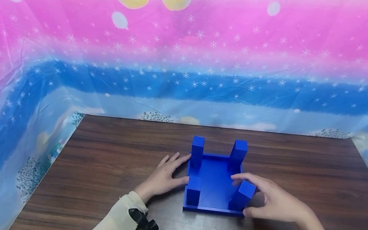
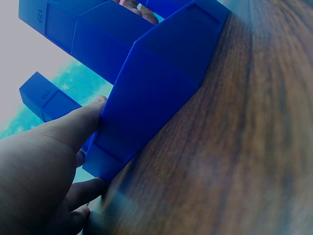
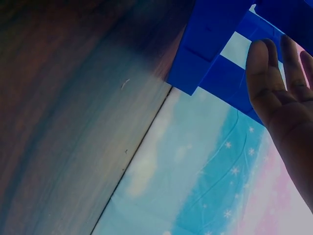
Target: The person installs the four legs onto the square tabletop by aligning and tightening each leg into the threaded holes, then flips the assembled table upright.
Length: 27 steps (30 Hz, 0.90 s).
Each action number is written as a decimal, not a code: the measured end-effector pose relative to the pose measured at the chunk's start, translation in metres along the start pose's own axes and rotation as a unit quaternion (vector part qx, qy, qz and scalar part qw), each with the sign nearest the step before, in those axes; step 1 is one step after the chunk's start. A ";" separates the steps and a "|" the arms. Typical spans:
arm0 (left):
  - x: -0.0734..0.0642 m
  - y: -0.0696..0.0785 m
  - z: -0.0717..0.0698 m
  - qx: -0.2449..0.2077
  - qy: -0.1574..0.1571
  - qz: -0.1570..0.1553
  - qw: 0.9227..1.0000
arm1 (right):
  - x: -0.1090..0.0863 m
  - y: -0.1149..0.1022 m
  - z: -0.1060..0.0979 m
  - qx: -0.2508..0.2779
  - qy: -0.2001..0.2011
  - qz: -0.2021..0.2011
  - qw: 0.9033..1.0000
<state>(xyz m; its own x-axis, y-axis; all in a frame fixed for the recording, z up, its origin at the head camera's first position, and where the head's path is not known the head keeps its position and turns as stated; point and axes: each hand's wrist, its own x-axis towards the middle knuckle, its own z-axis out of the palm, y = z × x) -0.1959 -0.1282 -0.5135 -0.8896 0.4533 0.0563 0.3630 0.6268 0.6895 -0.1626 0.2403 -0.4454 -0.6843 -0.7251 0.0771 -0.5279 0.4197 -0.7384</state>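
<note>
A shallow blue square tray (image 1: 214, 182) lies on the table, with an upright square post at each corner. My left hand (image 1: 164, 173) is at its left side, fingers spread, thumb and fingertips touching the side wall (image 2: 146, 107). Around the front right post (image 1: 244, 191) is my right hand (image 1: 277, 201), its thumb low by the front corner and its forefinger reaching past the post over the tray. In the right wrist view those fingers (image 3: 286, 73) look loosely extended. Printed numbers show on two post ends in the left wrist view.
The dark wood-grain table (image 1: 115, 168) extends around the tray. Behind and to the sides hangs a pink and blue patterned cloth (image 1: 178, 60), meeting the table's back edge. Black straps (image 1: 143, 221) circle both pale sleeves.
</note>
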 end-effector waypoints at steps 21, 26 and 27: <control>0.000 0.002 0.000 -0.001 0.000 -0.003 1.000 | 0.001 0.001 -0.001 0.026 -0.001 -0.030 0.999; 0.000 0.003 -0.001 -0.001 0.000 0.000 1.000 | 0.002 0.001 0.000 0.017 0.003 -0.024 1.000; 0.000 0.002 -0.001 -0.002 0.000 0.000 1.000 | 0.002 0.001 0.000 0.015 0.003 -0.023 1.000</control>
<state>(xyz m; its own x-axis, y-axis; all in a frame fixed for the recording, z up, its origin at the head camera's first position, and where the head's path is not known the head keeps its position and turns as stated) -0.1952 -0.1271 -0.5113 -0.8897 0.4530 0.0566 0.3621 0.6249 0.6917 -0.1642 0.2394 -0.4458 -0.6633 -0.7393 0.1160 -0.5432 0.3690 -0.7542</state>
